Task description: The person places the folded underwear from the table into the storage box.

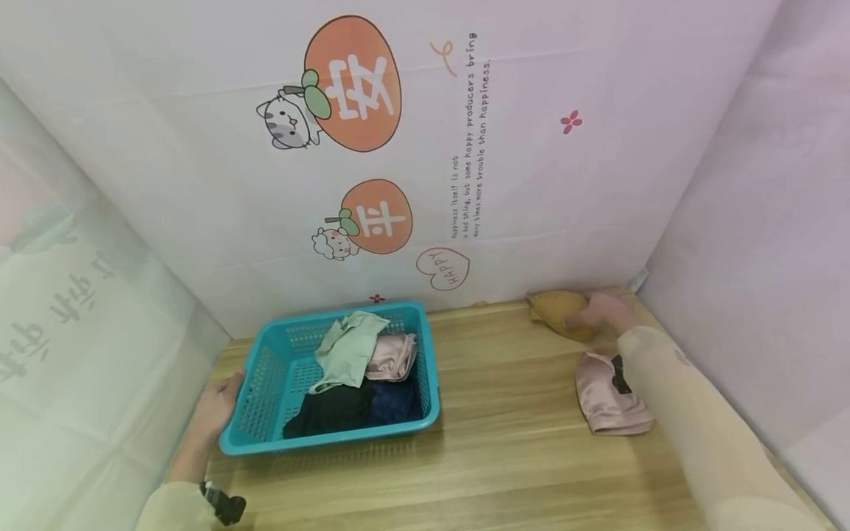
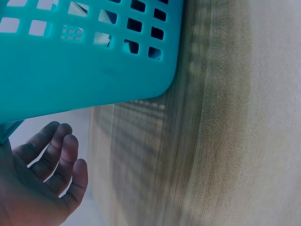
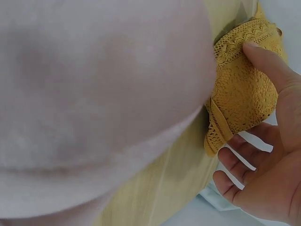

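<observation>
At the left end of the turquoise plastic basket (image 1: 428,383), my left hand (image 1: 222,398) holds the rim. The left wrist view shows that hand (image 2: 49,179) just under the basket's edge (image 2: 84,80), fingers loosely bent, thumb hidden. Far right, by the back wall, my right hand (image 1: 607,311) pinches a piece of mustard lace underwear (image 1: 561,310). Up close, the thumb lies across the scalloped lace (image 3: 244,89) and the fingers are behind it. A folded pink satin garment (image 1: 607,398) lies on the table beside my right forearm, whose wrist camera overlaps it.
Inside the basket lie a mint-green garment (image 1: 352,346), a folded pink satin one (image 1: 393,358), and black (image 1: 328,413) and navy cloth (image 1: 395,402). Printed white sheets (image 1: 518,184) wall in the wooden table (image 1: 498,442) at the back and both sides.
</observation>
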Available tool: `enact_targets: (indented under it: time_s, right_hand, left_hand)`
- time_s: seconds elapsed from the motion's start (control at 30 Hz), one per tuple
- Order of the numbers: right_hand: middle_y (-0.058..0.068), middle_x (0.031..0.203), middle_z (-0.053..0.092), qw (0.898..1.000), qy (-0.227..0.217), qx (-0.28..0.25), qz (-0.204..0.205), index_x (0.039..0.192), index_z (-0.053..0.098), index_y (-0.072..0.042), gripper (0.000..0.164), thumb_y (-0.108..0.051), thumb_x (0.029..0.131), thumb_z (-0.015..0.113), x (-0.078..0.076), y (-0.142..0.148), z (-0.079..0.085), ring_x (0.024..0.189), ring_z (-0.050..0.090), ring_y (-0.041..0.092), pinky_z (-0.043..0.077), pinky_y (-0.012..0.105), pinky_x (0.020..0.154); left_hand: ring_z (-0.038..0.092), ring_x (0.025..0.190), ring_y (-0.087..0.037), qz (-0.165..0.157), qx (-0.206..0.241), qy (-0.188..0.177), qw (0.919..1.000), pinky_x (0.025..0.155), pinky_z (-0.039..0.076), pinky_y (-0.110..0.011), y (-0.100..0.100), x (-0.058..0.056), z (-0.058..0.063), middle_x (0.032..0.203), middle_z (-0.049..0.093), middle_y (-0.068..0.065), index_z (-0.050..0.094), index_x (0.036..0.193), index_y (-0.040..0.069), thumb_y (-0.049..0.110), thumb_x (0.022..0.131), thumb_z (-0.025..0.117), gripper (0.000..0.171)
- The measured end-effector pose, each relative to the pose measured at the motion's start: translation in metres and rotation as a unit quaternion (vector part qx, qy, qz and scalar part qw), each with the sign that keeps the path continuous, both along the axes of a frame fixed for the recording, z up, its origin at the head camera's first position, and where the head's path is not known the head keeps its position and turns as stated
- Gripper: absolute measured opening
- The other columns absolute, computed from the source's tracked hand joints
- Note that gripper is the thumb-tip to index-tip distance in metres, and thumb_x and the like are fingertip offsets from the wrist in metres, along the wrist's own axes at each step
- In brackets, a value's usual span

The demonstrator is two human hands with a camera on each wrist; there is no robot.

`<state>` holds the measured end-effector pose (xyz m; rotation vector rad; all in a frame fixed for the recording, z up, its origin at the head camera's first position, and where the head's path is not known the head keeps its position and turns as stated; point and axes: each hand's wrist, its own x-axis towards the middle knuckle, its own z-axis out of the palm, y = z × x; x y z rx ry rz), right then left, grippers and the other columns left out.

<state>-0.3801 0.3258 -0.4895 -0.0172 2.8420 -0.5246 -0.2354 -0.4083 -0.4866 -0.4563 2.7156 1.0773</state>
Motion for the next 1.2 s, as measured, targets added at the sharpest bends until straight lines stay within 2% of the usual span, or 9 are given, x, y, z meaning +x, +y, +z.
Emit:
enact_targets:
  time_s: [0.3,0.5,0.63,0.9,1.07,1.2]
  right_hand:
    - [0.042,0.144,0.039,1.0,-0.012,0.013,0.006,0.147,0.035,0.011,0.103,-0.06,0.081,0.071,-0.005,0.002,-0.008,0.127,0.04,0.064,0.031,0.076,0.104]
    - [0.041,0.146,0.037,1.0,-0.015,-0.007,0.009,0.149,0.032,0.01,0.106,-0.059,0.079,0.074,-0.009,0.007,-0.014,0.13,0.037,0.063,0.03,0.076,0.106]
    - [0.041,0.146,0.037,1.0,-0.01,-0.017,0.008,0.149,0.031,0.01,0.106,-0.057,0.08,0.075,-0.007,0.008,-0.015,0.131,0.038,0.062,0.029,0.076,0.106]
    - [0.041,0.143,0.041,1.0,0.02,-0.01,0.009,0.145,0.036,0.014,0.098,-0.053,0.083,0.074,0.0,0.004,-0.012,0.129,0.041,0.062,0.031,0.074,0.107]
    - [0.042,0.141,0.043,0.999,0.03,-0.019,0.007,0.142,0.039,0.016,0.094,-0.051,0.085,0.073,-0.001,0.005,-0.016,0.126,0.043,0.063,0.034,0.073,0.106]
    - [0.041,0.134,0.052,0.999,0.038,-0.024,0.004,0.136,0.047,0.015,0.087,-0.051,0.085,0.073,-0.004,0.007,-0.021,0.12,0.05,0.06,0.038,0.072,0.101]
  left_hand:
    - [0.035,0.138,-0.056,-0.002,0.0,0.0,1.0,0.11,0.037,-0.065,0.0,0.0,0.001,0.152,0.031,-0.039,0.025,0.152,-0.009,0.069,0.099,0.006,0.097]
    - [0.04,0.134,-0.056,-0.006,0.003,0.008,0.9999,0.105,0.042,-0.064,-0.002,0.001,0.001,0.15,0.035,-0.039,0.027,0.151,-0.01,0.07,0.099,0.008,0.098]
    - [0.04,0.135,-0.056,-0.005,0.003,0.008,1.0,0.106,0.041,-0.064,-0.002,0.001,0.0,0.15,0.035,-0.039,0.028,0.151,-0.01,0.071,0.099,0.008,0.098]
    - [0.038,0.136,-0.056,0.003,0.006,-0.005,1.0,0.107,0.041,-0.063,0.0,0.0,0.003,0.151,0.033,-0.039,0.026,0.152,-0.009,0.071,0.098,0.007,0.098]
    - [0.033,0.139,-0.057,0.005,0.008,-0.009,0.9999,0.109,0.037,-0.065,0.001,0.001,0.004,0.153,0.028,-0.039,0.024,0.153,-0.009,0.072,0.098,0.007,0.099]
    - [0.032,0.139,-0.057,0.004,0.007,-0.009,0.9999,0.11,0.035,-0.066,0.001,0.001,0.004,0.154,0.027,-0.039,0.023,0.153,-0.008,0.072,0.098,0.007,0.099]
